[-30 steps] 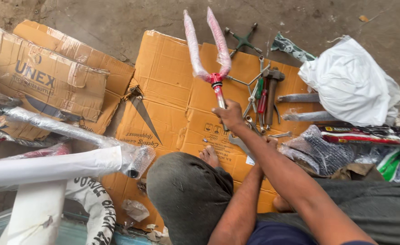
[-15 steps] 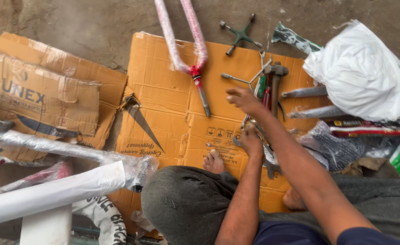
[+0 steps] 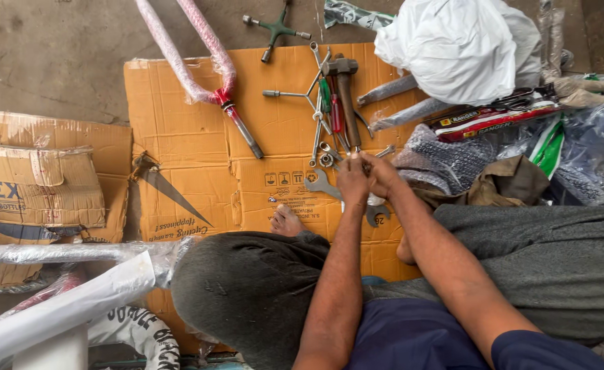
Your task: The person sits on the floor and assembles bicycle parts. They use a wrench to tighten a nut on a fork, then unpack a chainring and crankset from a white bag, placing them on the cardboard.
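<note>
My left hand (image 3: pixel 352 179) and my right hand (image 3: pixel 383 175) meet fingertip to fingertip over a flattened cardboard sheet (image 3: pixel 178 130), fingers curled; whether they hold anything is hidden. Just left of them lie small metal rings (image 3: pixel 326 159) and a flat spanner (image 3: pixel 321 183). Beyond them are screwdrivers (image 3: pixel 333 103) and a hammer (image 3: pixel 345 79). A red bicycle fork (image 3: pixel 202 68) wrapped in plastic lies on the sheet's far left part, apart from both hands. My bare foot (image 3: pixel 287 220) rests on the cardboard.
A cross wrench (image 3: pixel 276 29) lies on the concrete floor beyond the sheet. A white plastic bag (image 3: pixel 463 44) and packets sit at the right. A saw blade (image 3: pixel 168 192) lies at the left, with a cardboard box (image 3: pixel 34 185) and wrapped white tubes (image 3: pixel 62 308) further left.
My right hand let go of the red fork, which now lies flat on the cardboard. Both hands have drawn back and come together over the spanners.
</note>
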